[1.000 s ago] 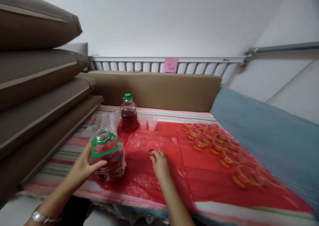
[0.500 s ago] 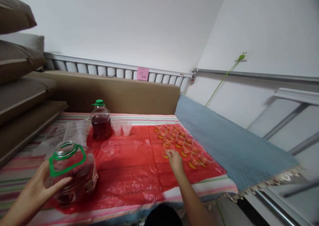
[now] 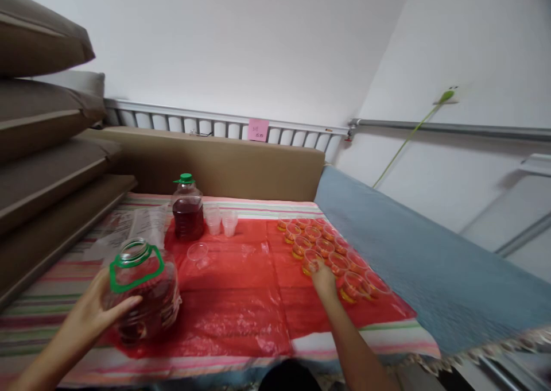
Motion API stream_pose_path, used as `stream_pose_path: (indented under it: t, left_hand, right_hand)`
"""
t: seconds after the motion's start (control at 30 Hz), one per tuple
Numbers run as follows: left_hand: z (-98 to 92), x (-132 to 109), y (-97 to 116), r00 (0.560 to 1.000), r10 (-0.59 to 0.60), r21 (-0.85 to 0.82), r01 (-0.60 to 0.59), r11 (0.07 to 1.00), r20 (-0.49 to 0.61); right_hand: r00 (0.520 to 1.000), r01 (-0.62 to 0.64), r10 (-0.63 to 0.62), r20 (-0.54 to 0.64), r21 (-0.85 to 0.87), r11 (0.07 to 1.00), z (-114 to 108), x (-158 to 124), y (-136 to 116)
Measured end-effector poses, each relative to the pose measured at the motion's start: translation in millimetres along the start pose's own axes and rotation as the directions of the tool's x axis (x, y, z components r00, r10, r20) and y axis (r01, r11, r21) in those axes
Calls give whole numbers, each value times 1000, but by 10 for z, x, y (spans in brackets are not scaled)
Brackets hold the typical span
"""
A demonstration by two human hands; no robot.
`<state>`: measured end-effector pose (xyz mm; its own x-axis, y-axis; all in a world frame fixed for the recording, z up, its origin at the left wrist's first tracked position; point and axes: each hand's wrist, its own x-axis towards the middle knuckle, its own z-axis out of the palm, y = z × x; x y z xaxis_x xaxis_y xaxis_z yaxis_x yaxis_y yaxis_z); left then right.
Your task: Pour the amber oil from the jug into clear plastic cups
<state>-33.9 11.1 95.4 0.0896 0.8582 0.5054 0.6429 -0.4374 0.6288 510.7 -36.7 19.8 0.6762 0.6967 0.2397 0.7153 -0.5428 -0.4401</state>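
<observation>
My left hand point(image 3: 92, 313) is wrapped round an open plastic jug point(image 3: 144, 290) with a green handle and dark red liquid, standing at the near left of a red plastic sheet point(image 3: 241, 305). My right hand point(image 3: 323, 277) reaches out to the right and pinches a small clear cup point(image 3: 310, 261) of amber liquid at the near edge of a cluster of several filled cups point(image 3: 331, 250). One empty clear cup point(image 3: 198, 253) lies alone near the middle of the sheet.
A second jug point(image 3: 187, 210) with a green cap stands at the back, beside stacks of empty cups point(image 3: 220, 221). Clear plastic bags point(image 3: 138, 224) lie at the left. Brown cushions point(image 3: 47, 150) rise on the left, a brown board point(image 3: 224, 164) behind, a blue blanket point(image 3: 413, 259) on the right.
My right hand has carried a small filled cup from beside the open jug across the sheet to the cluster of cups on the right. The left hand stays on the jug.
</observation>
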Motion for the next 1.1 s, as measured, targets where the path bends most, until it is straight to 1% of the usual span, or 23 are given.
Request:
stream_pose_path:
  t: [0.1,0.17,0.23,0.3,0.33,0.37,0.47,0.5,0.57,0.63,0.7,0.8,0.87,0.93,1.0,1.1]
  left_hand:
    - [-2,-6,-5,999,-2,-85,5,996,35]
    - [-23,-14,44,999,-30,-116,33,993,29]
    - [-42,-23,119,999,-33,-143,37,989,30]
    - [-51,-29,186,999,2,-175,5,985,41]
    - [-52,-32,208,999,15,-189,-7,982,39]
    - [-53,-36,222,999,18,-190,-10,982,36]
    - [-52,-54,224,1000,20,-192,-15,981,23]
    - [-50,-60,217,1000,23,-195,-19,981,20]
    - [-42,-67,201,999,31,-205,-27,978,17]
    - [-30,-69,189,999,36,-215,-32,976,14]
    - [-19,-69,183,999,37,-220,-33,975,13]
    - [-11,-77,180,999,34,-225,-30,974,12]
    - [-10,-84,179,999,31,-226,-28,974,11]
    - [-10,-87,177,999,29,-226,-26,974,13]
    - [-8,-82,177,1000,28,-225,-24,974,15]
    - [-3,-65,180,1000,24,-224,-21,974,14]
  right_hand:
    - [1000,3,-3,-16,-23,1000,-99,-43,0]
    - [998,41,-42,-36,-30,999,-162,-78,-37]
    - [983,156,-156,-99,-3,988,-177,-114,-136]
    - [942,314,-300,-150,79,946,-116,-175,-321]
    - [921,379,-360,-147,135,915,-59,-225,-449]
    - [906,423,-407,-117,195,885,10,-293,-599]
    - [861,457,-504,70,330,826,257,-590,-1139]
    - [836,467,-535,124,355,810,343,-704,-1332]
    - [787,497,-586,192,364,787,512,-916,-1709]
    - [764,519,-609,213,357,776,673,-1076,-2049]
    - [753,531,-618,225,346,774,817,-1171,-2334]
    - [736,544,-629,251,333,770,980,-1218,-2640]
    - [721,556,-639,268,326,764,1038,-1213,-2745]
    - [710,565,-645,283,319,761,1046,-1195,-2753]
    - [709,566,-642,292,308,765,1000,-1171,-2657]
    - [726,554,-621,296,283,783,853,-1139,-2353]
